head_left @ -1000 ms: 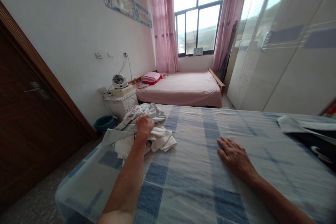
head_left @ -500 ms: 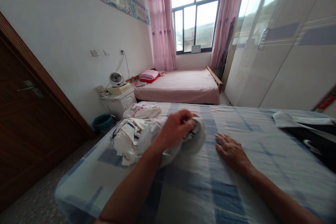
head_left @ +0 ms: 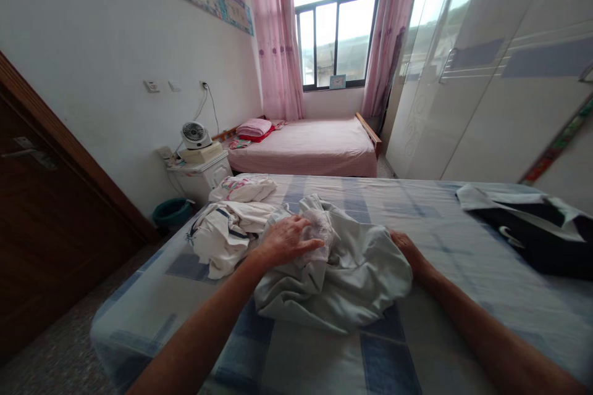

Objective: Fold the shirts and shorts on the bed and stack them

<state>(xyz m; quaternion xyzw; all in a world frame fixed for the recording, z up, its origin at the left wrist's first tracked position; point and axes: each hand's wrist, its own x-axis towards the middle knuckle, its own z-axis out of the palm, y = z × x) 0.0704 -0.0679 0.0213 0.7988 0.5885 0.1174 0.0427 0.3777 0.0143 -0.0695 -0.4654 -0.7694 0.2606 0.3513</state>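
A crumpled pale grey-green garment [head_left: 356, 271] lies spread on the bed with the blue-and-white checked sheet [head_left: 319, 361]. On top of it is a lacy whitish patch [head_left: 319, 228]. My left hand [head_left: 290, 239] rests on the garment beside this lace, thumb and fingers apart. At the garment's right edge, my right hand [head_left: 408, 253] is closed on the cloth, which partly hides its fingers. Just left of the garment is a heap of white clothing [head_left: 222, 234] with dark stripes. Behind that heap lies a white piece with a pink print [head_left: 243, 187].
A black-and-white garment [head_left: 532, 228] lies at the bed's right side. Beyond stands a second bed [head_left: 319, 148] with pink bedding. To the left are a nightstand [head_left: 204, 176] carrying a fan [head_left: 194, 134], a green bin [head_left: 172, 213] and a brown door [head_left: 50, 228]. A glossy wardrobe [head_left: 486, 117] lines the right.
The grey-green garment, bunched under my left hand before, is now spread rightward. My right hand has gone from lying flat on the sheet to the garment's right edge. My left hand has loosened its grip.
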